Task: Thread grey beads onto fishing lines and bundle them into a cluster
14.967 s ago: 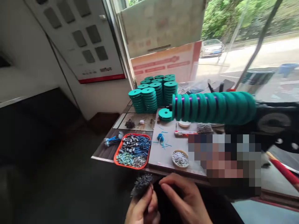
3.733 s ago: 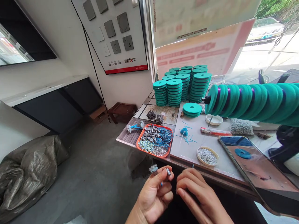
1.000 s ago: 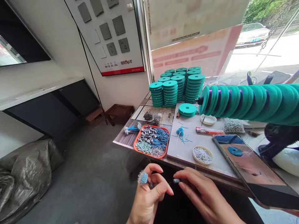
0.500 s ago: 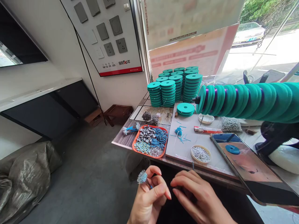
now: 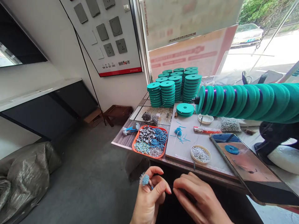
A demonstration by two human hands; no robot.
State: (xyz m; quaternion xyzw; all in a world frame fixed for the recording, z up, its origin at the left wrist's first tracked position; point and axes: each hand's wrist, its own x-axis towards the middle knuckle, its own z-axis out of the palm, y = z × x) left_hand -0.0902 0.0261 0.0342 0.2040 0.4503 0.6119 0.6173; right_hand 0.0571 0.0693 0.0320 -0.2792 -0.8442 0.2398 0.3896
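Observation:
My left hand is closed around a bundle of thin blue stems, whose pale blue beaded head sticks out beside the index finger. Its thumb and a fingertip are pinched together; anything between them is too small to see. My right hand is close by on the right, fingers curled and thumb pressed to the index finger, with the inside hidden. Just above its knuckles a short dark coiled piece stands out against the table edge; I cannot tell whether the hand holds it.
An orange tray holds metal bits, blue coiled pieces and beads. A round dish of pale beads and a phone lie on the board. Green spools stand stacked behind; a row of green discs juts in from the right.
Both hands have shifted slightly, the right one a little to the right. The beaded head in my left hand has turned a bit towards me, and the coiled piece sits slightly further right.

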